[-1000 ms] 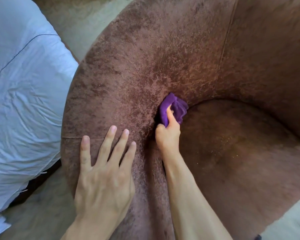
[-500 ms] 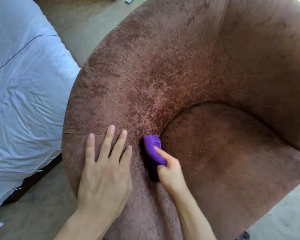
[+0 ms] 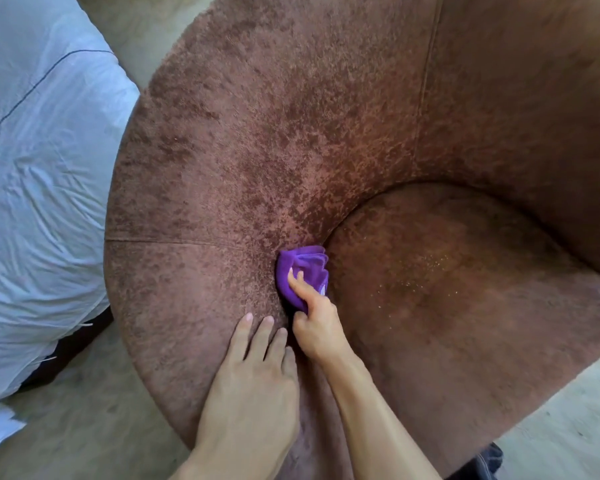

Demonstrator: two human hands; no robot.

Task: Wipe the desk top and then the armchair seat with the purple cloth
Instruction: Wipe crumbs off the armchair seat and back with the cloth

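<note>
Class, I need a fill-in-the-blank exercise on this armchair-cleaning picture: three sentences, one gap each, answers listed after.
1. The cloth pressed against the armchair is ____ in colour.
2. The cloth is held by the person's ____ hand.
3. The left hand lies flat and ____, holding nothing.

Missing words: purple; right; open

The right hand [image 3: 314,323] presses the purple cloth [image 3: 303,273] against the armchair [image 3: 257,150] at the seat's nine o'clock edge; the left hand [image 3: 253,382] lies flat beside it.
</note>
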